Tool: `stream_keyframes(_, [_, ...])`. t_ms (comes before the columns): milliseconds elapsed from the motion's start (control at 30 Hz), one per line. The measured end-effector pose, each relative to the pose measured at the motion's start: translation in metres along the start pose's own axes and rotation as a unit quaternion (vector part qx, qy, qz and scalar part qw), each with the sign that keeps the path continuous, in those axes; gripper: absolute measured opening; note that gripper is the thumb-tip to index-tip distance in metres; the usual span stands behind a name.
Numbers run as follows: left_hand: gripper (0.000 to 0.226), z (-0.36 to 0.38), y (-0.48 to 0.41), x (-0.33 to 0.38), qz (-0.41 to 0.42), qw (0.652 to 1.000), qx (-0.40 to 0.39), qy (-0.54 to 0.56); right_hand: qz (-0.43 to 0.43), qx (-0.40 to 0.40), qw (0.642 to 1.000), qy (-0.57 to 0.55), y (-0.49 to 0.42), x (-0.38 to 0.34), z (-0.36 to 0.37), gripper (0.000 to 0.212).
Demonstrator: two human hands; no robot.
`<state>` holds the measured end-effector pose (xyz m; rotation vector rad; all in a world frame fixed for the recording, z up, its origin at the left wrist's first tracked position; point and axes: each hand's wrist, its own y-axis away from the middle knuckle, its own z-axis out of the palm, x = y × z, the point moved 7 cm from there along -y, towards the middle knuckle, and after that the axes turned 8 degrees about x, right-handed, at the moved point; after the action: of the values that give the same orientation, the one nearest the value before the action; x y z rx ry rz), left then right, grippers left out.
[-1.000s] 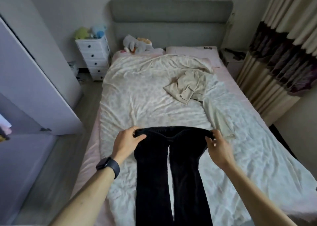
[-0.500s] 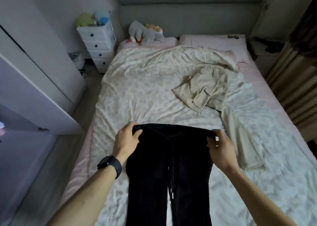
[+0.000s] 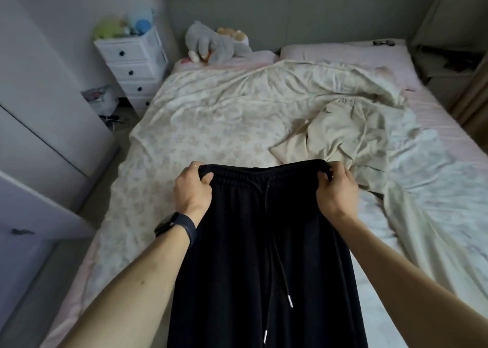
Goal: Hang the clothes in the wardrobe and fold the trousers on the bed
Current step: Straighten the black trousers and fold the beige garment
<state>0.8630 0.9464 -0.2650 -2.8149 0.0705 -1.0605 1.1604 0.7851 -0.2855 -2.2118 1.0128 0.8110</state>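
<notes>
Black drawstring trousers (image 3: 264, 255) hang in front of me over the near part of the bed (image 3: 200, 126), their legs running out of the bottom of the view. My left hand (image 3: 192, 189) grips the left end of the elastic waistband. My right hand (image 3: 335, 189) grips the right end, so the waistband is stretched level between them. A beige garment (image 3: 340, 136) lies crumpled on the floral cover just beyond my right hand. The wardrobe door (image 3: 34, 210) stands open at the left edge.
A white chest of drawers (image 3: 132, 65) with soft toys on top stands at the bed's far left. A grey plush toy (image 3: 211, 44) and a pink pillow (image 3: 343, 54) lie at the headboard. A narrow strip of floor runs between bed and wardrobe.
Both hands have lifted the waistband higher and nearer to me, and the legs now hang together. My view has tilted down and closer to the bed.
</notes>
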Motion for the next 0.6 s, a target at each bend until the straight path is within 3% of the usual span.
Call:
stream_keyframes(333, [0.027,0.104,-0.042,-0.051,0.008,0.998,0.01,-0.059,0.02,-0.006,0.997,0.071,-0.022,0.046,0.1,0.02])
stream_keyframes(600, [0.018,0.188,-0.058,-0.116,0.007,0.996,-0.036,-0.087,0.044,-0.069,0.988,0.135,-0.024,0.115,0.171,0.024])
